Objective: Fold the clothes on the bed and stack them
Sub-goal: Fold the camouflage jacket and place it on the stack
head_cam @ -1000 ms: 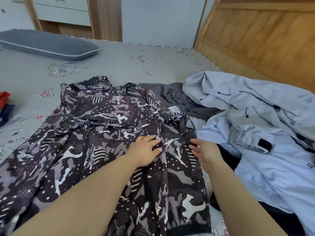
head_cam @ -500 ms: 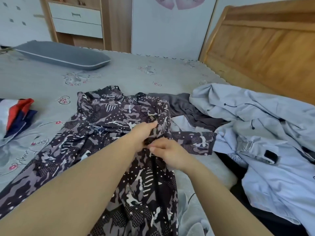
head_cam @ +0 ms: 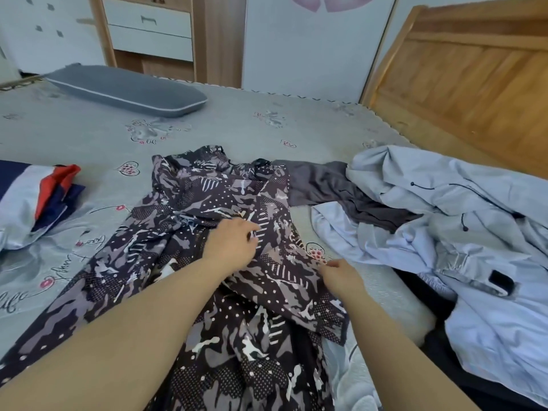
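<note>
A dark camouflage-print garment (head_cam: 207, 262) lies lengthwise on the grey bed (head_cam: 237, 129), collar at the far end, its right side folded in over the front. My left hand (head_cam: 231, 246) rests on the garment's chest and pinches the fabric with curled fingers. At the garment's folded right edge, my right hand (head_cam: 339, 277) pinches the cloth. A crumpled light blue jacket (head_cam: 462, 221) fills the right side, with a dark grey garment (head_cam: 323, 183) partly under it. A red, white and navy folded piece (head_cam: 35, 197) sits at the left edge.
A grey pillow (head_cam: 124, 90) lies at the far left of the bed. The wooden headboard (head_cam: 474, 84) runs along the right. White drawers (head_cam: 148, 28) and a wall stand beyond the bed. Black cloth (head_cam: 439, 310) shows under the blue jacket.
The sleeve that stuck out to the right now lies folded over the garment's front. My hands have moved apart, the right one out to the garment's right edge.
</note>
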